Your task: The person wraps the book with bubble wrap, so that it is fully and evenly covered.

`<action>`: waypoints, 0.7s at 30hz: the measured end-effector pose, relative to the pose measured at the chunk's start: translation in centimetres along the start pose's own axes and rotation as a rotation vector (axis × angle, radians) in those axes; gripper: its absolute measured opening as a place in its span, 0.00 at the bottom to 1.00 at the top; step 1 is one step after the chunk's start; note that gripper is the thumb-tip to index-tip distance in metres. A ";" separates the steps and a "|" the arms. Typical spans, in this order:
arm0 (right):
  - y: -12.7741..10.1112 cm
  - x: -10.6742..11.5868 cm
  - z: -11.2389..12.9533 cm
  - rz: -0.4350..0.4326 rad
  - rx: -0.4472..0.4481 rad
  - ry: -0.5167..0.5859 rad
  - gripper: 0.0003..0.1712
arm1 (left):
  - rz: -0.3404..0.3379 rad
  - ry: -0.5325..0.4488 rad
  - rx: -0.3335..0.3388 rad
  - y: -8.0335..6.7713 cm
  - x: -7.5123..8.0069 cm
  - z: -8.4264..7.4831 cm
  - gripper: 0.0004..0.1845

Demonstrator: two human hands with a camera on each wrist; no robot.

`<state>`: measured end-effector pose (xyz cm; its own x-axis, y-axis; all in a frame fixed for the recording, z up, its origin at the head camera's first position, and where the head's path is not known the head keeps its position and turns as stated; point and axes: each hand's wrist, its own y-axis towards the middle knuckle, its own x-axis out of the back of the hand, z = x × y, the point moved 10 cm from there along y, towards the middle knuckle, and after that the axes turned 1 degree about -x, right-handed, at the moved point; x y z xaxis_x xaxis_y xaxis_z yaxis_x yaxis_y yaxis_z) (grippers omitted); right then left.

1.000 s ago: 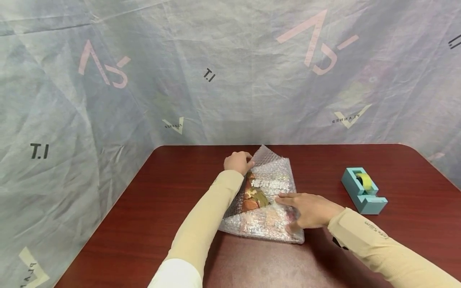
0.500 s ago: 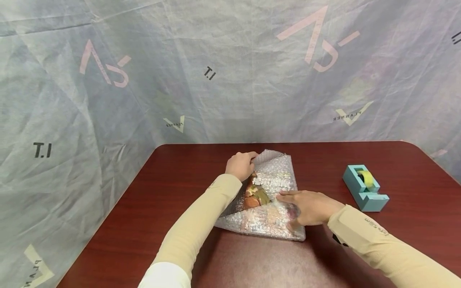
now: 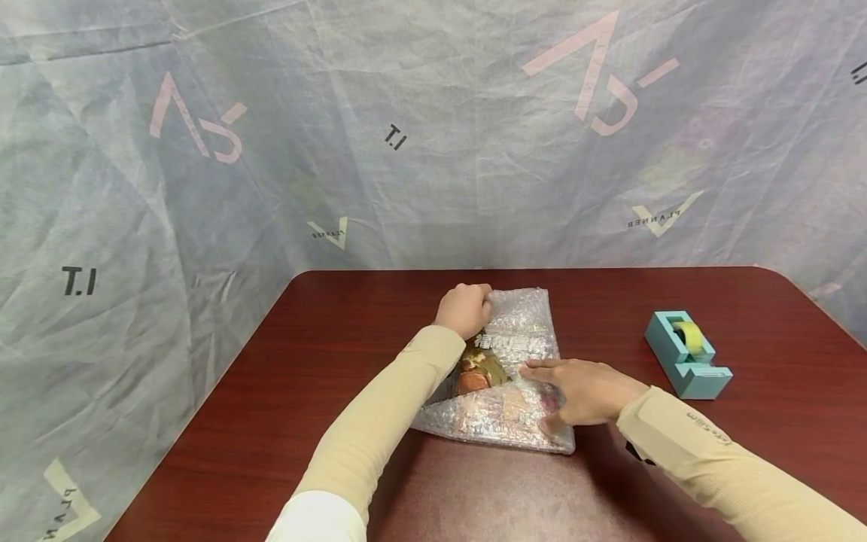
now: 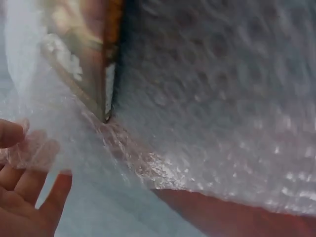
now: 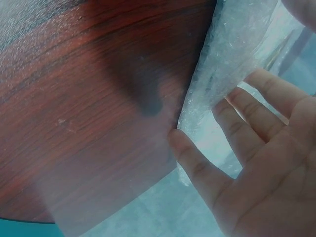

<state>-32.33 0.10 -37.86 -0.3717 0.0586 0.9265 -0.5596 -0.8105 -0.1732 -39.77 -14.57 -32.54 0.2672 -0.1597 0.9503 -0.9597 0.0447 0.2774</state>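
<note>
- Flat colour-printed packet (image 3: 482, 366) in clear bubble wrap sheet (image 3: 518, 331): lies mid-table (image 3: 339, 376), long axis running near-to-far edge, slightly tilted right.
- Change: far flap, raised 1 s ago, now folded down over packet — wrap closing.
- Left hand (image 3: 464, 309) pinches flap at far end, fingers curled.
- Right hand (image 3: 584, 390) flat, fingers straight, pressing wrap down.

Bubble-wrapped packet (image 3: 504, 376) at table (image 3: 339, 354) centre, tape dispenser (image 3: 686, 354) well right of it.
</note>
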 end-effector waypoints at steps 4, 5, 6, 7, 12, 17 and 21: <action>0.0 -0.1 -0.1 0.009 -0.013 0.006 0.49 | 0.090 -0.209 0.100 -0.2 -0.4 1.3 0.09; 0.0 -0.1 -0.1 0.010 -0.015 0.006 0.49 | 0.102 -0.228 0.117 -0.2 -0.5 1.5 0.09; 0.1 -0.1 -0.1 0.012 -0.015 0.008 0.49 | 0.114 -0.237 0.129 -0.3 -0.5 1.6 0.09; 0.1 -0.1 -0.1 0.012 -0.013 0.007 0.49 | 0.126 -0.244 0.135 -0.3 -0.5 1.6 0.10; 0.2 0.1 0.1 -0.008 0.010 0.016 0.49 | 0.117 -0.183 0.117 0.0 -0.7 1.2 0.14; 0.3 0.3 0.4 -0.031 0.036 0.036 0.54 | -0.004 -0.105 0.140 0.5 0.1 1.3 0.14; 0.4 0.3 0.5 -0.024 0.058 -0.009 0.53 | -0.041 -0.156 0.145 0.8 0.4 1.6 0.27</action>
<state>-32.30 -0.49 -37.46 -0.3520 0.0737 0.9331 -0.5243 -0.8413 -0.1314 -40.54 -16.14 -32.17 0.3007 -0.3100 0.9019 -0.9537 -0.1054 0.2817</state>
